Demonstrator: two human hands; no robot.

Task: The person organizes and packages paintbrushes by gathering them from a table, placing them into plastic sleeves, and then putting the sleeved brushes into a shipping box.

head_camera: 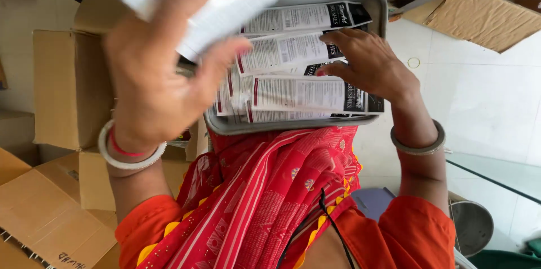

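left hand (152, 71): raised, grasping white packet (225, 4)
right hand (369, 66): released, fingers flat on long flat packets (304, 94)
tray (378, 4): grey, on lap, packets piled inside
left side: cardboard boxes (67, 88)

A grey metal tray (378, 7) rests on the person's red-clad lap and carries a loose pile of flat black-and-white printed packets (307, 93), overlapping lengthwise. Brown cardboard boxes (67, 86) stand on the pale tiled floor (484, 94) around it.

Short orange sleeves (417, 235) and a red patterned drape (270, 195) with yellow trim; a white bangle (127, 159) and red thread on the left wrist, a grey bangle (420, 146) on the right.
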